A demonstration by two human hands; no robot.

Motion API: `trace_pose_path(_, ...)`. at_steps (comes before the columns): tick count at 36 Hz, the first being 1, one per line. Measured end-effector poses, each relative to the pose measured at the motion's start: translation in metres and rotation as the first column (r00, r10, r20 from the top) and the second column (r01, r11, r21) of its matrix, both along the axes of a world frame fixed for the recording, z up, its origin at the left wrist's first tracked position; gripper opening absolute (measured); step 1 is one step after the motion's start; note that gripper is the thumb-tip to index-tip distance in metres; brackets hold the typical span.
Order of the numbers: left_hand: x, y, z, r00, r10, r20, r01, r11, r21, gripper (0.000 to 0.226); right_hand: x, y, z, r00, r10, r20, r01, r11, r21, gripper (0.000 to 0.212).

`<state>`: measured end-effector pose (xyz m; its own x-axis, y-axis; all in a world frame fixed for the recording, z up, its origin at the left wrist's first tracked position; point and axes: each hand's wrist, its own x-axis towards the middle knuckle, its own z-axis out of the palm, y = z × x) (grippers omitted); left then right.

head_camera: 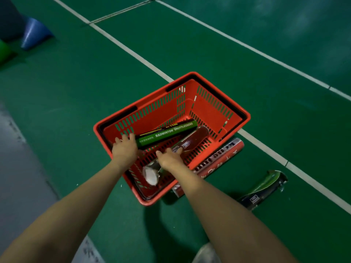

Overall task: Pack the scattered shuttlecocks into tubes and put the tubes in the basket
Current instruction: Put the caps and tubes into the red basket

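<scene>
Both hands (pixel 148 152) spread, empty | over basket (pixel 245 114) near rim | two tubes (pixel 167 132) inside

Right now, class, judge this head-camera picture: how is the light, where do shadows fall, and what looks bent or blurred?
Head view: dim, even light; soft shadows lie on the green floor below the basket and under both forearms; pale glare hazes the far right floor; the wide lens curves the white court lines; the blue cone at the left edge is blurred, while the green tube lettering stays readable.
</scene>
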<state>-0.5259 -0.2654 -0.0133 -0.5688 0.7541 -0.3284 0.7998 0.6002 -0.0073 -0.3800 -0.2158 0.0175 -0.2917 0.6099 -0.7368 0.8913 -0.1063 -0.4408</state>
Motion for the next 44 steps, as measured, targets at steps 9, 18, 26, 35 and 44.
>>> trace_pose_path(9,0.009,-0.004,-0.004,0.983,-0.101,-0.152,0.093,0.994,-0.061,0.064,0.009,-0.008,-0.003,0.975,0.216,-0.053,-0.205,0.966,0.154,0.027)
trace_pose_path(18,0.022,0.011,0.008,0.989,-0.142,-0.040,0.134,0.978,-0.159,0.055,0.049,0.005,0.008,0.907,0.411,0.092,-0.415,0.832,0.367,0.032)
trace_pose_path(26,0.025,-0.001,0.002,0.995,-0.059,0.083,0.058,0.998,0.014,0.066,0.059,0.010,0.005,0.912,0.403,0.069,-0.391,0.808,0.441,0.034)
trace_pose_path(35,0.045,0.015,0.001,0.992,-0.110,0.063,0.109,0.994,0.019,0.061,0.084,0.021,0.004,0.864,0.425,0.270,-0.500,0.663,0.557,0.044)
trace_pose_path(44,0.144,0.035,0.031,0.932,-0.302,0.199,0.163,0.841,0.516,0.035,0.132,0.056,0.021,0.887,0.451,0.101,-0.399,0.636,0.660,0.032)
